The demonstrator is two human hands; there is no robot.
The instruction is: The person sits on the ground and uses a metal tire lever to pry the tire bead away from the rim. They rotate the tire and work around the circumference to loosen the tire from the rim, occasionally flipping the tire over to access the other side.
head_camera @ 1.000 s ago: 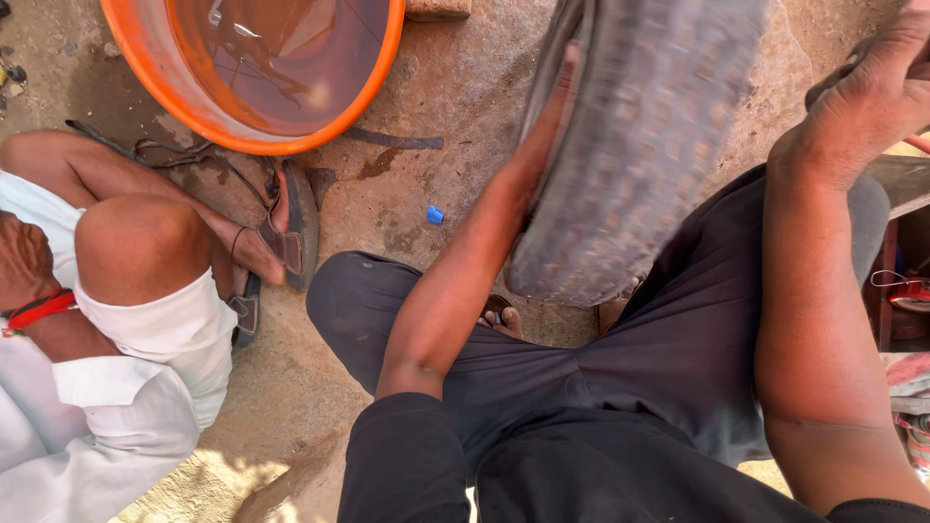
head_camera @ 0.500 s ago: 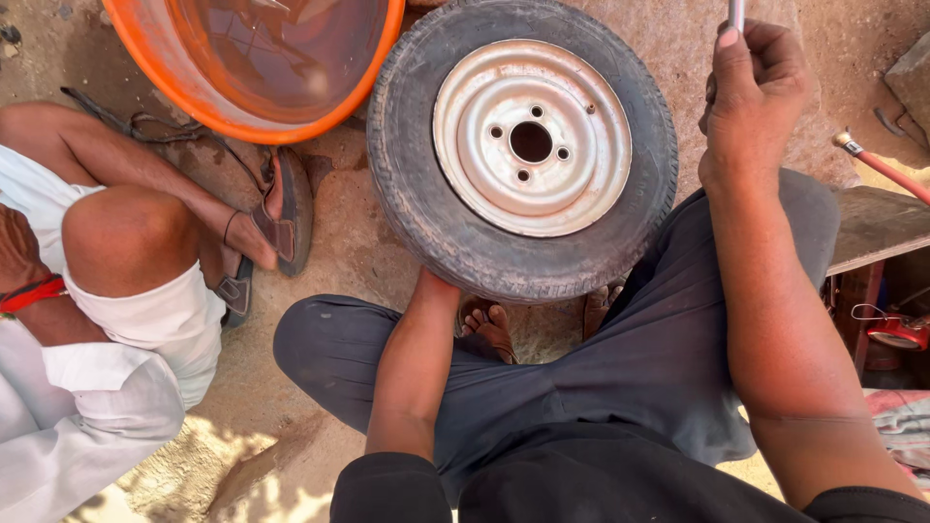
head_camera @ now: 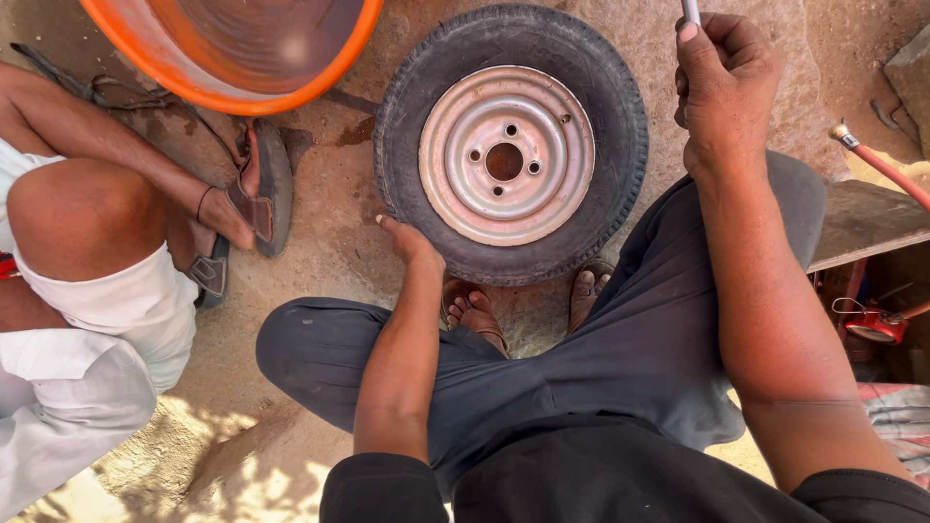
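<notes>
While the left hand (head_camera: 412, 244) lies w/ fingers loose and spread on the lower-left tread of the small wheel (head_camera: 511, 143), gripping nothing, the right hand (head_camera: 725, 85) is clenched round a thin pale rod (head_camera: 691, 11), upper right, apart from the tyre. Wheel lies flat on sandy ground (head_camera: 320, 261), grey steel rim up, just in front of the person's sandalled feet (head_camera: 472, 312) and crossed dark trousers. Orange basin (head_camera: 232, 94) sits upper left, near the tyre. Another person's knee (head_camera: 73, 208) and sandal (head_camera: 274, 184) at left; red-handled tool (head_camera: 877, 163) far right.
</notes>
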